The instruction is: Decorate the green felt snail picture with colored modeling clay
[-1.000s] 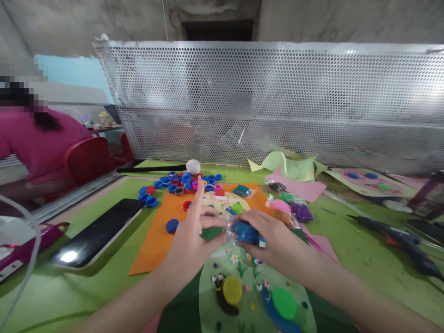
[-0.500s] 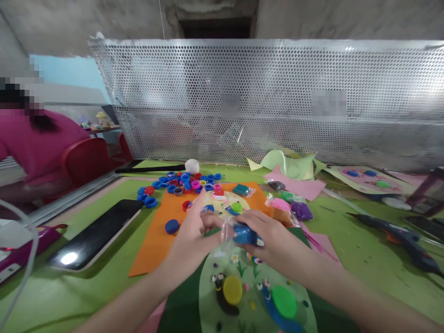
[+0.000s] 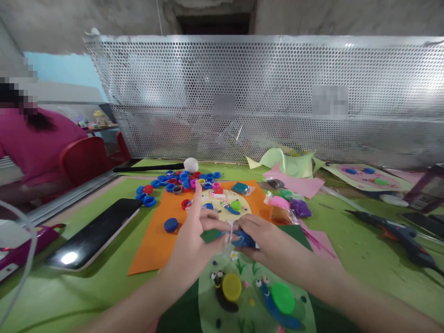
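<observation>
Between my hands is a small clear plastic packet of blue clay [image 3: 244, 239], held above a green picture. My right hand [image 3: 265, 236] grips the packet's blue-filled body. The thumb and fingers of my left hand [image 3: 199, 233] pinch its clear plastic end, with the index finger pointing up. Below lies the light green oval picture [image 3: 249, 296] with clay snails; a yellow cap [image 3: 231, 287] and a green cap [image 3: 282, 298] form their shells. Beyond my hands an orange sheet [image 3: 152, 245] bears a second, cream oval picture [image 3: 227, 210], partly covered by my left hand.
Many bottle caps [image 3: 183, 178] are heaped at the back, and a blue cap [image 3: 171, 225] lies apart. A phone [image 3: 97, 233] is at left. Clay packets [image 3: 300, 208] and a glue gun [image 3: 398, 236] lie at right. A perforated metal panel [image 3: 270, 101] stands behind; a person [image 3: 41, 143] sits far left.
My left fingers have shifted slightly on the packet's clear end, and the packet has turned a little. My right hand has moved slightly left. The camera view has shifted a little.
</observation>
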